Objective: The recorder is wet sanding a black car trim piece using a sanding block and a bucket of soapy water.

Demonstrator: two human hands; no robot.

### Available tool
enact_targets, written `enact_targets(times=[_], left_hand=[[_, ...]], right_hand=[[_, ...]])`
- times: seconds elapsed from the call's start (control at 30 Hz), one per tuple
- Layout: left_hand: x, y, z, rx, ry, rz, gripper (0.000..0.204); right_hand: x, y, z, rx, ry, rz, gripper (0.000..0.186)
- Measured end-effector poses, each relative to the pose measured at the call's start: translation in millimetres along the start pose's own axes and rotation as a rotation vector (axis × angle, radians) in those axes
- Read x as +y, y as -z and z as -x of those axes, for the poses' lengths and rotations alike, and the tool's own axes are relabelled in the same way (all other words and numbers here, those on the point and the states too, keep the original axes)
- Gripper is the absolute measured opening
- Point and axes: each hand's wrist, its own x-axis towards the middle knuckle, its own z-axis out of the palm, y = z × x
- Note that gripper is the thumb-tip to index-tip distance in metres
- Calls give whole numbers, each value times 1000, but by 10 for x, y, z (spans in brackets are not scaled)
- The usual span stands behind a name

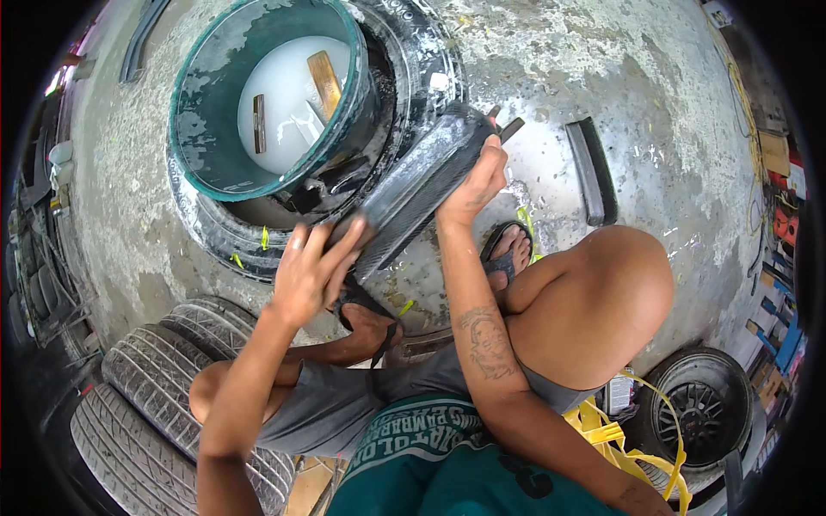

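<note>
A long, wet black piece with a ribbed side (422, 185) lies slantwise across my front, over the rim of a tire; its exact kind I cannot tell. My right hand (477, 181) is closed around its far end, where short dark bars (511, 130) stick out. With fingers spread, my left hand (314, 267) touches the near end of the piece. Left of it stands a green tub (202, 95) of cloudy whitish water, set inside the flat-lying tire (258, 256). A wooden-looking block (324, 83) and a narrow dark bar (259, 125) are in the water.
A similar black strip (592, 172) lies on the wet concrete floor (680, 155) to the right. Used tires (138, 439) stand at lower left. A wheel (701, 404) and yellow straps (607, 430) are at lower right. My sandalled feet are close below the piece.
</note>
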Motion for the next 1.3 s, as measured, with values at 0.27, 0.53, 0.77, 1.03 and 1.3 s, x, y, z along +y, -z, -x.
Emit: enact_targets(times=[0.27, 0.53, 0.77, 1.03, 1.3], left_hand=[[229, -391, -1524, 110, -76, 43, 57], [134, -151, -782, 70, -65, 4, 55], [144, -327, -1097, 73, -70, 149, 58], [66, -182, -1100, 63, -135, 116, 58], [35, 339, -1645, 444, -67, 190, 50]], right_hand=[[24, 54, -53, -4, 98, 208, 51], [-29, -5, 50, -7, -21, 58, 49], [-2, 92, -92, -3, -41, 130, 51], [24, 44, -47, -23, -9, 59, 53], [27, 83, -138, 7, -94, -41, 54]])
